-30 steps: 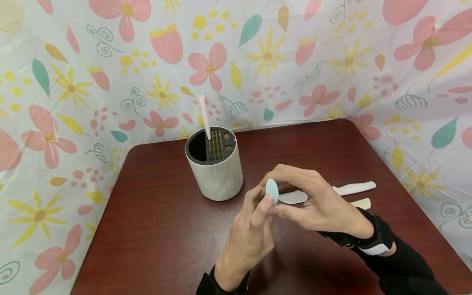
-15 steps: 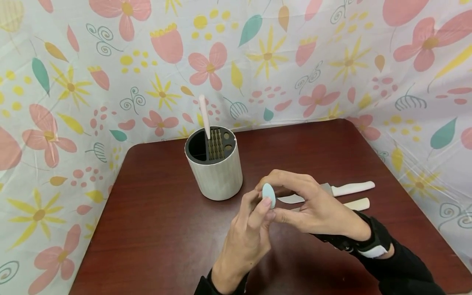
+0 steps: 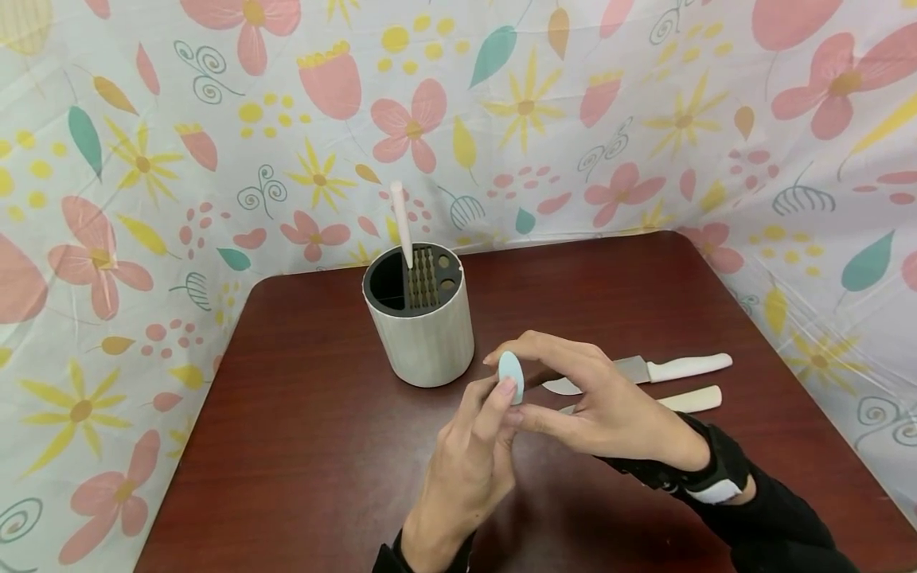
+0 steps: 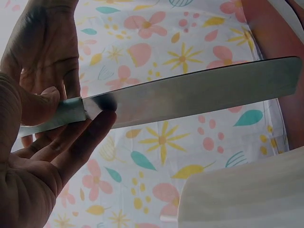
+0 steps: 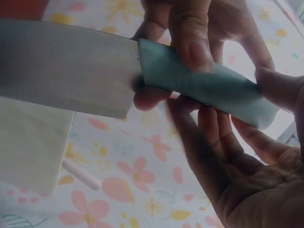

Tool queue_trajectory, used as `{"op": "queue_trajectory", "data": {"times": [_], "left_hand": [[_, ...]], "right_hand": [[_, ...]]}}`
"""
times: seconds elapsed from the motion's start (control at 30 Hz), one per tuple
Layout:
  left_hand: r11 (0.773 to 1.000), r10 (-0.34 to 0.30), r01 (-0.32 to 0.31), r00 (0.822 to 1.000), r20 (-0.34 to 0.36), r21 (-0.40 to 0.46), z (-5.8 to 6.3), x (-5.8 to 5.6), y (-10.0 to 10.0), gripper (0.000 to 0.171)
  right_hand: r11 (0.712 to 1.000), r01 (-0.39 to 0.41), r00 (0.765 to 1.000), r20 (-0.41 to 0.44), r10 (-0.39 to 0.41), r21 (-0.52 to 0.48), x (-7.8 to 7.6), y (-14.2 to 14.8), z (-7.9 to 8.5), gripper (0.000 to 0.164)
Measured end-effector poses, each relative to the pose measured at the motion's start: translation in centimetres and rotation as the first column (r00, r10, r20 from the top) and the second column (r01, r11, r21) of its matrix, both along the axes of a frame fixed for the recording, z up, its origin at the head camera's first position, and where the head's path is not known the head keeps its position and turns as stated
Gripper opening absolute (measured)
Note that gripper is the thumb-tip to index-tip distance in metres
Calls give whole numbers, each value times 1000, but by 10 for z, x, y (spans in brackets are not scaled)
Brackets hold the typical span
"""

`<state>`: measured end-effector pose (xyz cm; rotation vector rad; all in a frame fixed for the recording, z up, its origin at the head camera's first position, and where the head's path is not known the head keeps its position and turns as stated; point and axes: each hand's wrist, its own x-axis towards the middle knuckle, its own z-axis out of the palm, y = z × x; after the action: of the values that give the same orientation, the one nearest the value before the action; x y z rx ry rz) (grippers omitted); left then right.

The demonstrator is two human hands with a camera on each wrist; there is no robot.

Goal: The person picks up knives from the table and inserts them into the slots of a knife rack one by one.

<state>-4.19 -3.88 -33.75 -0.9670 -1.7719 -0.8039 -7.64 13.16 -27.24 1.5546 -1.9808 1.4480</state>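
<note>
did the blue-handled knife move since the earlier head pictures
Yes: the blue-handled knife has shifted slightly left in the head view, nearer the unmoved white holder.

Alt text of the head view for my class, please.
A person's left grip and right grip hold a blue knife handle. On the brown table: a pale holder behind; right, a white-handled knife and a cream handle.
</note>
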Motion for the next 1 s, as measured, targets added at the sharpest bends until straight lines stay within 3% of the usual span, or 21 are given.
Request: {"op": "queue_trajectory", "data": {"times": [0.5, 0.7, 0.83, 1.0], "left_hand": [[998, 56, -56, 998, 27, 11, 5, 2, -16, 35], [999, 45, -46, 997, 67, 14, 6, 3, -21, 50], [998, 57, -59, 997, 56, 19, 8, 3, -23, 55], [998, 60, -61, 997, 52, 27, 13, 2, -27, 58]], "right_hand": [[999, 10, 999, 37, -9, -36, -1, -10, -5, 55], [999, -29, 998, 62, 31, -35, -3, -13, -4, 54], [998, -53, 993, 102, 57, -44, -6, -15, -1, 49], [999, 37, 988, 153, -30, -40, -16, -15, -1, 41]]}}
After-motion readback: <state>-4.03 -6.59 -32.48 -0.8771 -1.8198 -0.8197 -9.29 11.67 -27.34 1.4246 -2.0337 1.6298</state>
